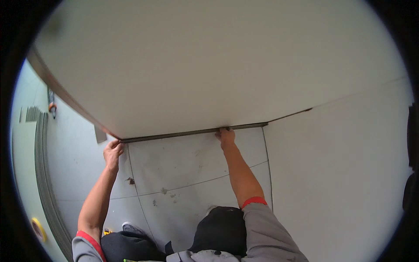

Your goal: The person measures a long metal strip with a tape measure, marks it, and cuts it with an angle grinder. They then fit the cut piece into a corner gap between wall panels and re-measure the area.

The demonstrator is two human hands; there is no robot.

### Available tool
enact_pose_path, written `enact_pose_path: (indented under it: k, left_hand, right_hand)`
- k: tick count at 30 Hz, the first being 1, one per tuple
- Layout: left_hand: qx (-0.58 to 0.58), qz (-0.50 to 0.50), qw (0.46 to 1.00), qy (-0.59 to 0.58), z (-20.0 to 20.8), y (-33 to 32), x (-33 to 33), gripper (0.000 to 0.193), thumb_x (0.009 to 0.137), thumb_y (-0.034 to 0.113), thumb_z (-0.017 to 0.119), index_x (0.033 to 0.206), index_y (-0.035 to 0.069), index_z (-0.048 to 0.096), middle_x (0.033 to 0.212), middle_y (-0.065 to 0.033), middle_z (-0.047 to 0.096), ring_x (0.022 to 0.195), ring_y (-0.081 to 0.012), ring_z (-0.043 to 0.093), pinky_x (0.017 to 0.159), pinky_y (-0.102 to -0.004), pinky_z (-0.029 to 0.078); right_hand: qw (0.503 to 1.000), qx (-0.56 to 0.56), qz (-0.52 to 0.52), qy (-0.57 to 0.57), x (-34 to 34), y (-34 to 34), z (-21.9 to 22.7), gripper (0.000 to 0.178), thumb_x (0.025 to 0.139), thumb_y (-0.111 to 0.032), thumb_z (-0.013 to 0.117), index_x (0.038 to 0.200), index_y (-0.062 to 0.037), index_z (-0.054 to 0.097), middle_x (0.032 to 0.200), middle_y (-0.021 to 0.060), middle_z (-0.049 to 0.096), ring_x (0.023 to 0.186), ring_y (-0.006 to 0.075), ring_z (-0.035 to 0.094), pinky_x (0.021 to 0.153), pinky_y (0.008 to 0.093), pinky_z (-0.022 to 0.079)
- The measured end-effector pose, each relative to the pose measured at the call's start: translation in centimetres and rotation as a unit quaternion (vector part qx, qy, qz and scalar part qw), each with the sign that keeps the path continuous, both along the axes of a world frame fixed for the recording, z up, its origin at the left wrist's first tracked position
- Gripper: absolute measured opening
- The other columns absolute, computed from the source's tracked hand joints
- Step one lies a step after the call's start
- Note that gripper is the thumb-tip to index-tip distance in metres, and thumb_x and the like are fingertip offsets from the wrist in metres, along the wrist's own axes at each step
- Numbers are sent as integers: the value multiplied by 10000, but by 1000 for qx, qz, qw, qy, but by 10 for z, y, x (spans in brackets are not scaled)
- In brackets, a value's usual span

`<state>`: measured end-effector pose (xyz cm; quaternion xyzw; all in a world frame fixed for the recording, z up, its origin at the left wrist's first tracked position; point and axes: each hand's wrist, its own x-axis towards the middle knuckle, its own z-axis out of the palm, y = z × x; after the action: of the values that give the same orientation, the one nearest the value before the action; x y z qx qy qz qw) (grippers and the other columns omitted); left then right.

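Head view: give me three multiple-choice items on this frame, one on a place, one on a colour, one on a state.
1. Where is the right hand?
A. on the lower edge of the large pale panel
B. on the knee
C. on the stack of strips at far left

2. What colour are the cuffs under the grey sleeves?
A. blue
B. red
C. green

3. How does the panel's lower edge stand against the tiled floor?
A. lying flat
B. lifted, with a dark gap beneath
C. broken in two

Answers: 1 A, its fingers sit on the dark edge; 2 B, red bands show at both forearms; 3 B, the edge is shadowed above the tiles, with the left hand at its corner.
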<state>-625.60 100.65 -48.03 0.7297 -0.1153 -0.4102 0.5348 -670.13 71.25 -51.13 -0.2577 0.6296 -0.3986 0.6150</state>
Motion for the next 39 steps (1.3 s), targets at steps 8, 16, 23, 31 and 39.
enact_pose_path:
  k: [8,16,23,31,39]
  left_hand:
    - [-41,18,998,40,-11,10,-4,260,912,127,729,1152,55,658,1037,-16,704,896,-106,657,758,-262,532]
    - [-64,23,997,29,-17,3,-9,220,909,112,728,1120,74,677,1000,8,702,872,-83,645,749,-248,520]
    - [-66,48,996,32,-13,-6,-21,211,915,102,725,1115,68,668,991,-13,704,834,-86,651,706,-232,522]
    - [-63,65,996,17,-8,4,-17,213,912,87,733,1113,62,670,997,-27,709,856,-102,669,736,-245,551]
    - [-13,35,999,18,-3,-1,-8,138,907,78,724,1034,84,670,949,-10,700,870,-118,669,790,-275,567]
  right_hand:
    - [1000,-26,-8,11,4,22,46,277,912,-33,609,1174,-14,521,986,113,638,791,224,636,726,402,606]
    - [999,-42,-10,14,-2,14,50,204,917,-47,584,1102,-20,502,987,126,630,764,238,638,704,422,612]
    - [996,-14,-76,-41,-45,-10,46,332,968,-90,535,1284,-71,435,1093,154,624,871,288,651,704,458,599]
    - [985,-72,-158,-13,-134,-59,44,716,982,-62,498,1573,-98,95,1329,224,543,979,340,651,785,482,607]
    - [976,-73,-202,-42,-211,-105,20,682,964,-16,462,1555,-128,139,1287,207,562,989,320,643,787,475,594]
